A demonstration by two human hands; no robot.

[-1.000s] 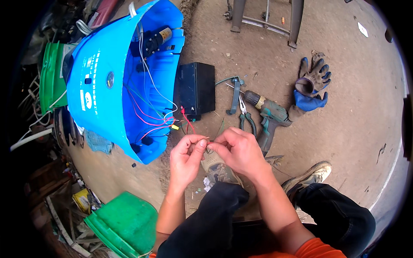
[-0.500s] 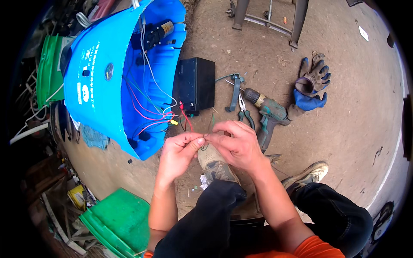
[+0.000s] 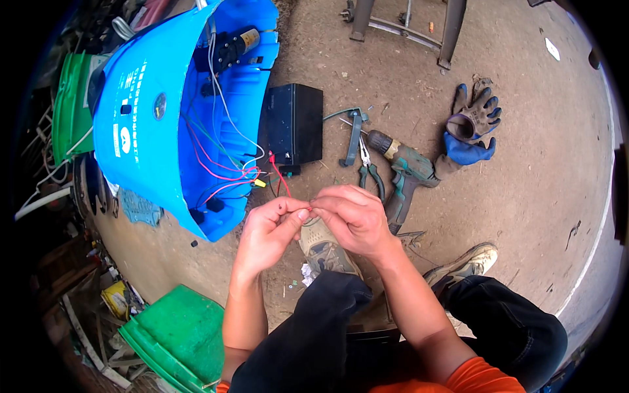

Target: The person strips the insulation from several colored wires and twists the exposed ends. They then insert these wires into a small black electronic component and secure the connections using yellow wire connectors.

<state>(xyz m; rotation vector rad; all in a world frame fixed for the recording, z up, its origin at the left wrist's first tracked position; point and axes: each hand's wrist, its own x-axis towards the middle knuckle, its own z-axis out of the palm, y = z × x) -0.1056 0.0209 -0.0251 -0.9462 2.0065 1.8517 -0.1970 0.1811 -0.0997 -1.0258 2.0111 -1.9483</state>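
My left hand (image 3: pixel 267 234) and my right hand (image 3: pixel 357 219) meet fingertip to fingertip above my shoe. Both are closed in a pinch on a thin red wire (image 3: pixel 282 181), which runs down from a black box-shaped battery (image 3: pixel 304 124); a bit of red shows between the fingertips. The wire's end is mostly hidden by my fingers. Just beyond my left hand, pink, white and dark wires come out of a blue plastic shell (image 3: pixel 147 98) lying on its side. A yellow wire connector (image 3: pixel 260 183) caps some of them. Inside the shell sits a black motor-like pump (image 3: pixel 232 49).
Pliers (image 3: pixel 371 173), a green-black strap (image 3: pixel 354 139) and a cordless drill (image 3: pixel 409 170) lie right of the battery. Work gloves (image 3: pixel 472 124) are farther right. Metal legs (image 3: pixel 445 39) stand at the far side. A green plastic piece (image 3: pixel 177 334) lies near left.
The right fingers have curled in closer to the left fingertips, and red now shows between them. The whole view has shifted slightly; tools and shell stay in place.
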